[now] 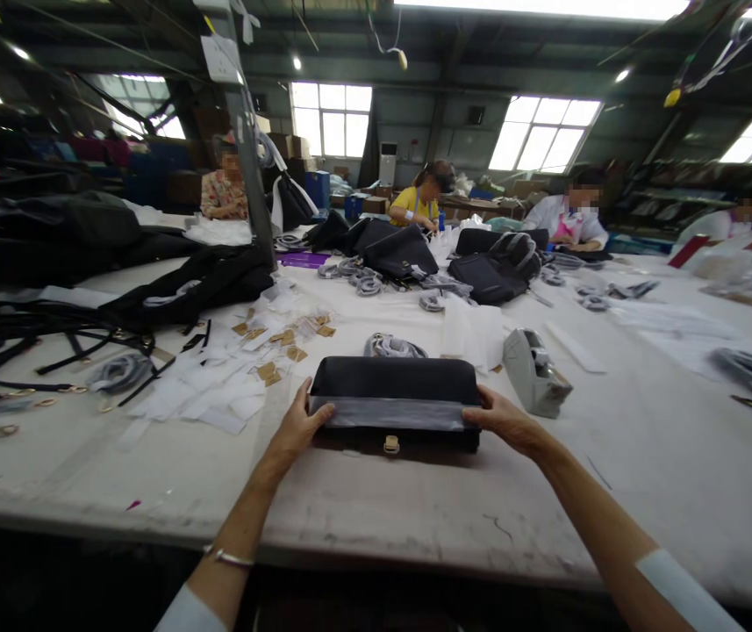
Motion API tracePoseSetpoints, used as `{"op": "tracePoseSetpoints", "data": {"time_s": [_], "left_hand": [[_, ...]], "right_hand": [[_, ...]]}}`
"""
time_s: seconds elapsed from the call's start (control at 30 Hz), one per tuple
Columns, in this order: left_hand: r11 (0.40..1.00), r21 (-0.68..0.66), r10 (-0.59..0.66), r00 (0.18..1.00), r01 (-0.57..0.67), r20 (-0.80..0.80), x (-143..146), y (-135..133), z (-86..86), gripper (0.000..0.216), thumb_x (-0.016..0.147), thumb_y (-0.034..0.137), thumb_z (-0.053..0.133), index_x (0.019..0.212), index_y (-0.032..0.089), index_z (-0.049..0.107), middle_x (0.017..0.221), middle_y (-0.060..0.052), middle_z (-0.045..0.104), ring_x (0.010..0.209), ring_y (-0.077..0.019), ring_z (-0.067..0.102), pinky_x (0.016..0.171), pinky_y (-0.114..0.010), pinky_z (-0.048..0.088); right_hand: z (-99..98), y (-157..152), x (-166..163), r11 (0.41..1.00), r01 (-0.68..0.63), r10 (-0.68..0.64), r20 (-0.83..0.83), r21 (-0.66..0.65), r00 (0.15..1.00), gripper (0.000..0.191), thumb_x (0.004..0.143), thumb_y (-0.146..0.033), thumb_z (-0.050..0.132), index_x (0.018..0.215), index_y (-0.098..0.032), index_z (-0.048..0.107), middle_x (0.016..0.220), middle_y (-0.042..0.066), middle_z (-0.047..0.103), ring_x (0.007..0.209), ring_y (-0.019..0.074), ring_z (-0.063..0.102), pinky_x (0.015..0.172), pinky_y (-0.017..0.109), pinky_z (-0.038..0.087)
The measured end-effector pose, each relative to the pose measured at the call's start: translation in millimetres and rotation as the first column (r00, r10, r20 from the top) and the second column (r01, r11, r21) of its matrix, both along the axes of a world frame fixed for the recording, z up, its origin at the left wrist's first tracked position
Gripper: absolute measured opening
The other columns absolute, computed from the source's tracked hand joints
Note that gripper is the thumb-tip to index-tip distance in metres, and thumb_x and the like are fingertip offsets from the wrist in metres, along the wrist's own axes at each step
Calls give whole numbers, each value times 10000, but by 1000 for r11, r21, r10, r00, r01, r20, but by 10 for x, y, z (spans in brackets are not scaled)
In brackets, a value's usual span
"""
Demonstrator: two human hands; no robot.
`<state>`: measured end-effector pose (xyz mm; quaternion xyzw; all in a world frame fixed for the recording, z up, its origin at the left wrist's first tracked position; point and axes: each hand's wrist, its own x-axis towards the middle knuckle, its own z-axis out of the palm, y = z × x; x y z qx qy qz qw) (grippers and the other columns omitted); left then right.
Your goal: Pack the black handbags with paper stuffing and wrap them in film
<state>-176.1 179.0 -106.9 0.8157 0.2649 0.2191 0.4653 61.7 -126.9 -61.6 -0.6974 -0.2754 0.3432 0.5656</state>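
A black handbag [395, 379] with a gold clasp [391, 444] sits on the white table in front of me. Across its flap runs a pale translucent strip [389, 413]. My left hand [297, 423] grips the bag's left end, its thumb on the strip and its fingers behind the edge. At the opposite end my right hand [502, 420] holds the bag in the same way, thumb over the strip's right end. Right behind the bag lies a coiled, wrapped strap [394, 346]. A grey tape dispenser [534, 373] stands close to my right hand.
Scattered white sheets and brown tags [270, 373] lie left of the bag. Black straps [39, 342] and dark bags [204, 281] fill the far left, beside a metal post [250, 158]. More black bags [497, 263] lie ahead; several people work across the table [645, 421].
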Motion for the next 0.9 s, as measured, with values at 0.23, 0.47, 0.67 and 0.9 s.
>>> {"op": "tracePoseSetpoints", "data": {"time_s": [0.23,0.47,0.67,0.9], "left_hand": [[949,-70,-310,951,308,-10,-668,-168,41,480,762,318,604,1224,208,531,1220,-59,624,1128,-252,575,997,-406,462],[889,312,-307,942,335,-137,-1067,-396,-290,400,857,204,467,1237,300,546,1404,-27,483,1282,-214,460,1090,-369,381],[848,425,-278,948,318,-155,-695,-277,-166,457,865,161,393,1299,266,493,1415,-33,466,1284,-186,452,1105,-376,366],[769,517,-263,923,376,-280,-253,57,-71,596,842,69,356,1392,290,413,1466,-22,411,1276,-171,460,1088,-386,377]], "right_hand": [[-136,-585,-442,999,23,12,635,-48,772,447,716,-303,744,1133,-234,597,1138,99,649,1073,298,586,962,421,467],[-561,-1088,-779,981,-145,181,855,-125,486,345,894,-174,472,1195,-296,589,1297,58,588,1232,228,506,1024,386,452],[-689,-821,-515,989,-115,135,898,-95,419,340,920,-188,429,1207,-265,593,1324,61,567,1267,223,470,1061,409,423],[-535,-621,-54,987,-67,163,930,-149,330,489,872,-75,358,1246,-279,597,1312,44,579,1245,214,490,1042,446,437]]}}
